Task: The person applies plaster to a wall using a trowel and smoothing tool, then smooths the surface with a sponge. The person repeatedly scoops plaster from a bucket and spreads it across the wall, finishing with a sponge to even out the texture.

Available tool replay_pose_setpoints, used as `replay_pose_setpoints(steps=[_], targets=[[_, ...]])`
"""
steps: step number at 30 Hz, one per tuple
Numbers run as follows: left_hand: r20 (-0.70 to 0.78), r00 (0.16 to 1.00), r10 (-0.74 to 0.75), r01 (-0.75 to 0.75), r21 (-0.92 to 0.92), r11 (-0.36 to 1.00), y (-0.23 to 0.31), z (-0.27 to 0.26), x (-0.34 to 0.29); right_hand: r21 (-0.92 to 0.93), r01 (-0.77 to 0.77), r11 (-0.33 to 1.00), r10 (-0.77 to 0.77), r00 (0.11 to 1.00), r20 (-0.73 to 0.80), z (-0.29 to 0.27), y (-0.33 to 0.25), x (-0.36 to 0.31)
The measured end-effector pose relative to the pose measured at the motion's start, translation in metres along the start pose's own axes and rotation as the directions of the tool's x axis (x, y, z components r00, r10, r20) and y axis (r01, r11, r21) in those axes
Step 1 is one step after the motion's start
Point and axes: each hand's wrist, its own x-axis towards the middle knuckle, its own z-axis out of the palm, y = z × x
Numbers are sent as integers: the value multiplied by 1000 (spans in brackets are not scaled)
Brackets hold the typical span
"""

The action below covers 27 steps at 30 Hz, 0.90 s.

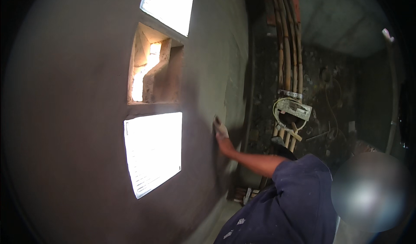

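Observation:
My right hand [223, 142] reaches out to the grey plastered wall [208, 70] on the left, the arm bare below a dark short sleeve. Its fingers are closed round what looks like a plastering trowel [219, 125], whose pale handle with a dark end juts past the hand. The tool lies close against the wall, its blade mostly hidden or in shadow. My left hand is out of sight.
Wall openings include a bright upper one [169, 5], a recess [167, 77] and a bright lower one [154, 153]. Several bamboo poles [288, 49] run to my right, bearing a round pan [277, 119] with a pale flat board [294, 108]. The dark floor [323, 101] holds scattered debris.

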Motion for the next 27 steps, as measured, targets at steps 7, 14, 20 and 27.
replay_pose_setpoints(steps=[7,14,20,27], targets=[[7,1000,9,-9,-8,1000,0,8,-6,-83,313,946,-321,880,-349,-137,-223,211],[23,1000,8,-8,-12,1000,9,9,-4,59,158,986,-132,941,-312,-51,-52,111],[16,1000,6,-6,-39,999,2,19,-11,295,-19,955,102,958,-268,-119,-200,176],[10,1000,-8,8,-45,999,6,16,-8,145,105,984,-54,945,-322,-33,-65,66]])
